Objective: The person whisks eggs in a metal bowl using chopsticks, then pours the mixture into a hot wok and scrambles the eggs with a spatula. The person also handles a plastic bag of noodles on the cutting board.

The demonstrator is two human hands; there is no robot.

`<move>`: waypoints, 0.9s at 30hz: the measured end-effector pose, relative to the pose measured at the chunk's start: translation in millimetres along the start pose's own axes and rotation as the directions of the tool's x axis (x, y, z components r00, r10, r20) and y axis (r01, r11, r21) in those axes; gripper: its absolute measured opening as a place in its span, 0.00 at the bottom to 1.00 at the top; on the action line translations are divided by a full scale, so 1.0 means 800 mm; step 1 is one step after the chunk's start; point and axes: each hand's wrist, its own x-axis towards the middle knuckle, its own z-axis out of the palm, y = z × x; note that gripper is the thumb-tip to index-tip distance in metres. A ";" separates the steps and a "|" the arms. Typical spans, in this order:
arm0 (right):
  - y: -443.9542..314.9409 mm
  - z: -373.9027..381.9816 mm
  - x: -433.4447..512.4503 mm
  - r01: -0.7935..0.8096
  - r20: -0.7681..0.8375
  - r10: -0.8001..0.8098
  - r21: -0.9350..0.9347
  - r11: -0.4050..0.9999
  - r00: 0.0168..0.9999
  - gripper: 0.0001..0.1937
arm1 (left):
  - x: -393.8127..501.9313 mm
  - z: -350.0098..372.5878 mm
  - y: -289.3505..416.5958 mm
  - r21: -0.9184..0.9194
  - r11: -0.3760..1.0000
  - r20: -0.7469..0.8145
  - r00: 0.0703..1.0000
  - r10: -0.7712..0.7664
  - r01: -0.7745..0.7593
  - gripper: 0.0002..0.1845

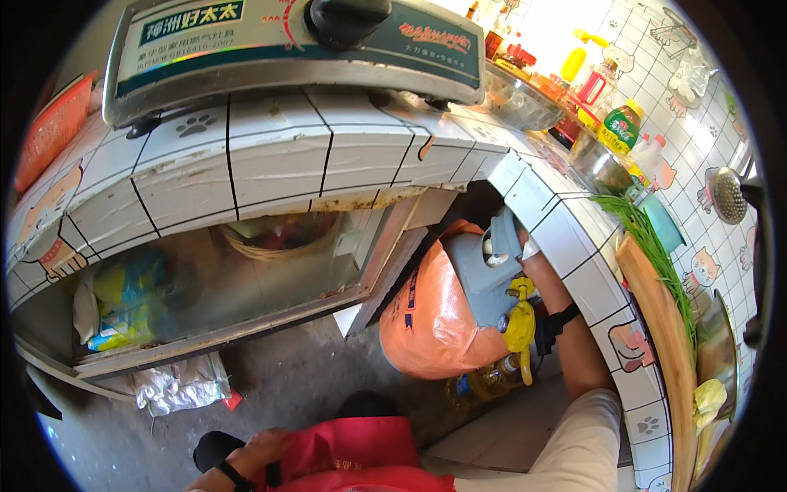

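Observation:
An orange-wrapped gas cylinder (430, 320) with a grey collar handle (479, 252) stands under the tiled counter, leaning in the view. On its top sits a yellow regulator (519, 323) with a yellow hose. My right hand (525, 243) reaches behind the collar's far side; its fingers are mostly hidden, so its grip cannot be made out. Near my lap, beside the red apron (350, 446), rests my left hand (267, 446), fingers curled, with their tips hard to see. A gas stove (295, 67) with a black knob stands on the counter above.
A glass-fronted cabinet (246, 301) holds a basket and packets. A bottle of yellow oil (486, 384) is beside the cylinder. On the right counter lie a wooden cutting board (661, 357), green stalks (664, 264) and metal bowls. A silvery sack (181, 384) lies on the floor.

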 end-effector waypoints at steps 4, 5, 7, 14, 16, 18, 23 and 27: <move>-0.012 -0.005 0.008 0.014 -0.004 -0.014 -0.009 1.000 1.000 0.17 | 0.007 -0.002 0.011 0.005 0.999 0.032 0.999 -0.038 0.038 0.18; -0.016 -0.004 0.008 0.015 -0.005 -0.015 -0.005 1.000 1.000 0.17 | 0.008 -0.002 0.015 0.003 0.999 0.040 0.999 -0.035 0.035 0.18; -0.017 0.001 0.008 0.041 -0.029 -0.041 0.022 0.999 0.999 0.17 | 0.014 -0.005 0.025 0.047 0.993 0.142 0.983 -0.113 0.107 0.19; 0.082 0.043 -0.003 -0.026 0.150 0.038 -0.082 0.996 0.988 0.15 | 0.016 -0.002 0.032 0.091 0.989 0.092 0.988 -0.122 0.113 0.20; 0.106 0.043 -0.002 -0.047 0.154 0.059 -0.079 0.996 0.986 0.16 | 0.012 0.001 0.024 0.075 0.993 0.077 0.992 -0.102 0.096 0.21; 0.107 0.037 -0.001 0.082 0.063 -0.081 -0.014 0.997 0.995 0.15 | 0.005 0.006 0.019 0.069 0.991 0.077 0.990 -0.120 0.115 0.21; 0.038 0.002 0.003 0.050 0.193 -0.030 -0.099 0.994 0.981 0.12 | -0.007 0.011 0.015 0.069 0.979 0.132 0.971 -0.201 0.193 0.21; 0.006 -0.012 0.008 -0.065 0.100 0.076 -0.101 0.993 0.992 0.20 | -0.018 0.017 0.021 0.070 0.992 0.071 0.992 -0.109 0.104 0.21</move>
